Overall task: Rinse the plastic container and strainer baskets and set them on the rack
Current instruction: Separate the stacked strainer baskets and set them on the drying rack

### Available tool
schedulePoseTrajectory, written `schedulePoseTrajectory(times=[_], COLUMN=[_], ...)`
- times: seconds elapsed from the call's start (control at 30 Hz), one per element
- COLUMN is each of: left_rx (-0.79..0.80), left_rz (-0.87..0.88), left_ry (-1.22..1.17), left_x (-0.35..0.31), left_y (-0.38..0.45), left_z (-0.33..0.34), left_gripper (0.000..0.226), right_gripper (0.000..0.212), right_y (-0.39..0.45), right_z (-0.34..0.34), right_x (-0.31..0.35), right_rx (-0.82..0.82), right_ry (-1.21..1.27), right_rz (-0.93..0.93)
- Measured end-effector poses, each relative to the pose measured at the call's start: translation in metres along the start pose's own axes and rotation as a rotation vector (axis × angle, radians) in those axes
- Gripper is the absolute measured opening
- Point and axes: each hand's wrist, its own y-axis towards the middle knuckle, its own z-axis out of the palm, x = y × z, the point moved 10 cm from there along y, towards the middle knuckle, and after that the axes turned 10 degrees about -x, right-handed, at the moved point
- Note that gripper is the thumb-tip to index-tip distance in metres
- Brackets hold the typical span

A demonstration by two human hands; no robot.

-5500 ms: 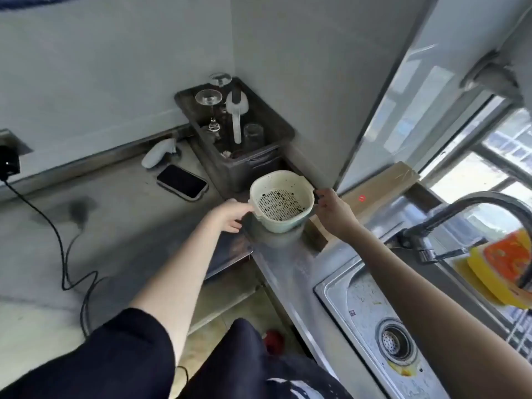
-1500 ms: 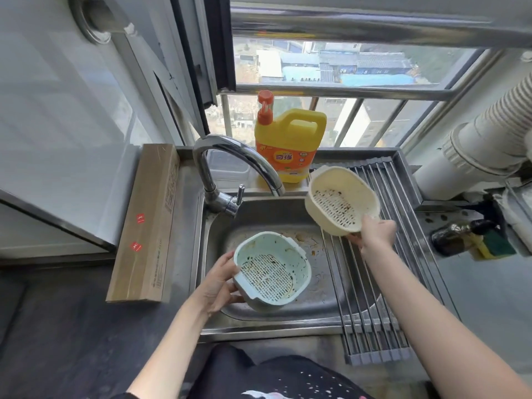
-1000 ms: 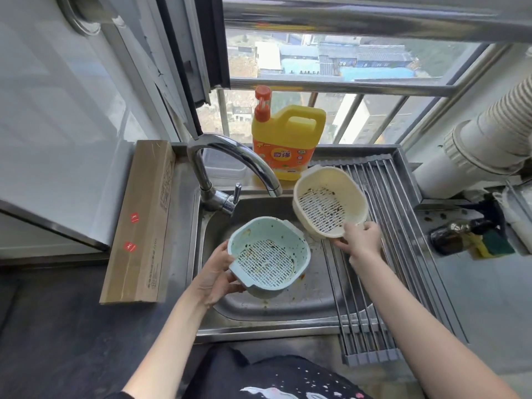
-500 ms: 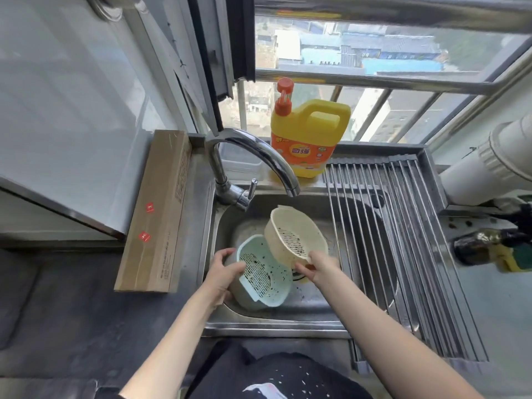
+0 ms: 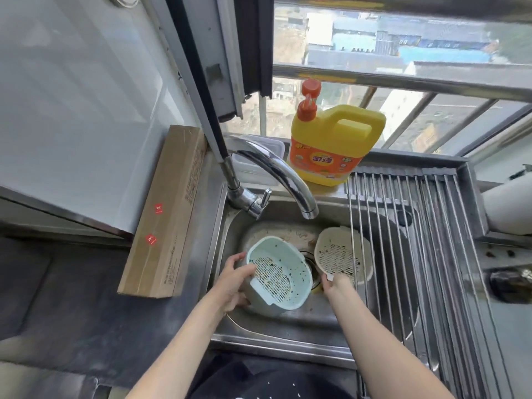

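Green strainer (image 5: 277, 279) in left grip (image 5: 230, 286), cream strainer's (image 5: 339, 256) rim pinched by right (image 5: 335, 285)

The sink (image 5: 288, 321) drain is mostly hidden behind the green basket (image 5: 280, 279). The cream basket's (image 5: 339, 254) right side sits under the rack (image 5: 403, 240) bars. The left hand's (image 5: 233, 283) fingers beneath the green basket are out of sight. A dark object (image 5: 511, 283) right of the sink is blurred.

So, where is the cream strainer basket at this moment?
In the head view, the cream strainer basket is down in the sink, right of the green strainer basket and partly under the rack, held by the right hand.
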Motion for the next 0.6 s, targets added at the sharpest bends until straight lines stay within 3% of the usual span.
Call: schedulePoseTrajectory(times=[0.07,0.13,0.2,0.27,0.37,0.6], left_rx=[0.0,-0.002,-0.002,0.009,0.002,0.065], left_rz=[-0.012,-0.013,-0.018,-0.016,0.009,0.09], left_ry=[-0.033,-0.057,-0.072,-0.082,-0.093,-0.077], left_x=[-0.001,-0.003,-0.006,-0.008,-0.013,-0.018], left_y=[0.002,0.004,0.006,0.009,0.007,-0.005], left_z=[0.001,0.003,0.006,0.01,0.009,0.002], left_gripper=[0.052,0.053,0.053,0.053,0.052,0.059], right_gripper=[0.03,0.034,0.035,0.037,0.027,0.028], right_y=[0.004,0.005,-0.011,-0.034,-0.044,-0.043], right_z=[-0.003,0.005,0.02,0.03,0.045,0.044], right_x=[-0.006,-0.016,-0.025,-0.028,-0.012,0.008], right_rx=[-0.046,-0.011,0.138,0.256,0.25,0.176], right_ry=[0.077,-0.108,-0.351,-0.637,-0.878,-0.963], right_rz=[0.061,0.132,0.101,-0.003,-0.357,-0.658])
